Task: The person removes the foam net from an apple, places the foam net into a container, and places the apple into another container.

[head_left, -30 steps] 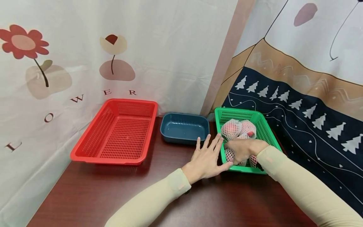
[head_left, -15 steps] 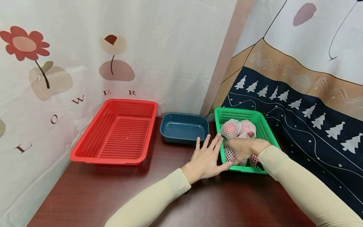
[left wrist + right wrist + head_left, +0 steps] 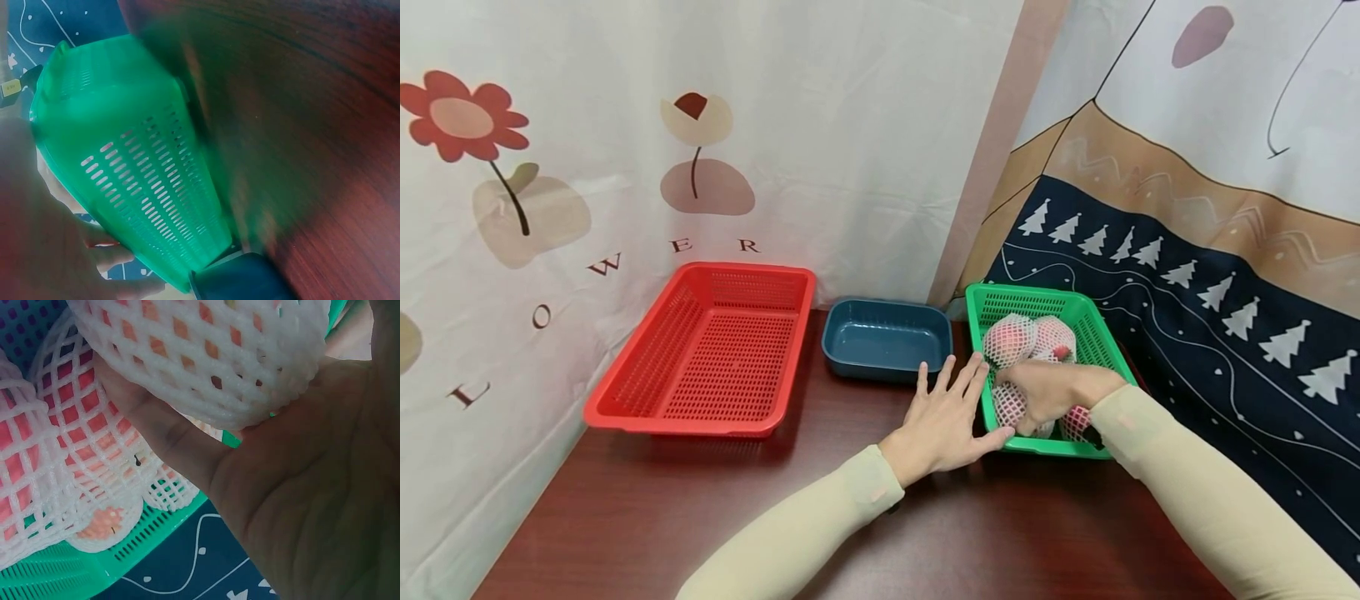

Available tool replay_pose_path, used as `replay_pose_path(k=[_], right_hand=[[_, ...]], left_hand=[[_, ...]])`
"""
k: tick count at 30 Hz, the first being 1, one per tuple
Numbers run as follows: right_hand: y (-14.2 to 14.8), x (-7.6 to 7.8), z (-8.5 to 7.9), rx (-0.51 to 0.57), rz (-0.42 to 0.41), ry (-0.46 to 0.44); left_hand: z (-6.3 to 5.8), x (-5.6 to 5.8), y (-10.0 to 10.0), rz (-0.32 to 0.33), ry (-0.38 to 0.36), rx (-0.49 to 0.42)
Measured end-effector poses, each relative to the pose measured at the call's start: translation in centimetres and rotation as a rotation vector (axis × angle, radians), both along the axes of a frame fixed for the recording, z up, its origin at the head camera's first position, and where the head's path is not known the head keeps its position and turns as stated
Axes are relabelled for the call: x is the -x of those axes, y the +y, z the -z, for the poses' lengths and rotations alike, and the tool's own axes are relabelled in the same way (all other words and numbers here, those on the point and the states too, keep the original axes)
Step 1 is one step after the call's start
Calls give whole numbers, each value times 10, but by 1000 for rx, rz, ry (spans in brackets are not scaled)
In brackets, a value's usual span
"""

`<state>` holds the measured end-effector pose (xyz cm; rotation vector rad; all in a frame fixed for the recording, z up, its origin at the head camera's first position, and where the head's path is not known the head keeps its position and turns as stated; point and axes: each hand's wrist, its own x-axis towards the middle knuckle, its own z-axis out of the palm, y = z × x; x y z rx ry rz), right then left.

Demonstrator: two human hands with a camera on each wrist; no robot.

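Note:
A green plastic basket stands at the right, holding several round pinkish-red fruits in white foam nets; their exact kind is unclear. My right hand reaches down into it. In the right wrist view, the fingers curl round one netted fruit, while another netted fruit lies close beyond. Two more netted fruits sit toward the basket's back. My left hand lies with fingers spread against the basket's left side, its thumb at the front left corner. The left wrist view shows the basket's slotted outer wall.
Left of the green basket stands a dark blue rectangular dish. Farther left is a larger red slotted basket with a bare bottom. All stand on a dark reddish-brown table. Printed curtains hang behind and at the right.
My right hand and wrist have shifted slightly to the right inside the green basket, baring more of the front right fruit. The left hand stays where it was.

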<state>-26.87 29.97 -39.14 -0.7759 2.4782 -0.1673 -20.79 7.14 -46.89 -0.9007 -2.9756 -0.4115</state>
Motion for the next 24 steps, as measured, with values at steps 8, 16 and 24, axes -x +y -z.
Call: replay_pose_path(k=[8, 16, 24], right_hand=[[5, 0, -7, 21, 20, 26], [7, 0, -13, 44, 19, 68], [9, -2, -21, 83, 55, 86]], left_hand=[[0, 0, 0, -1, -11, -2], [-1, -1, -1, -3, -15, -10], [0, -1, -1, -5, -5, -9]])
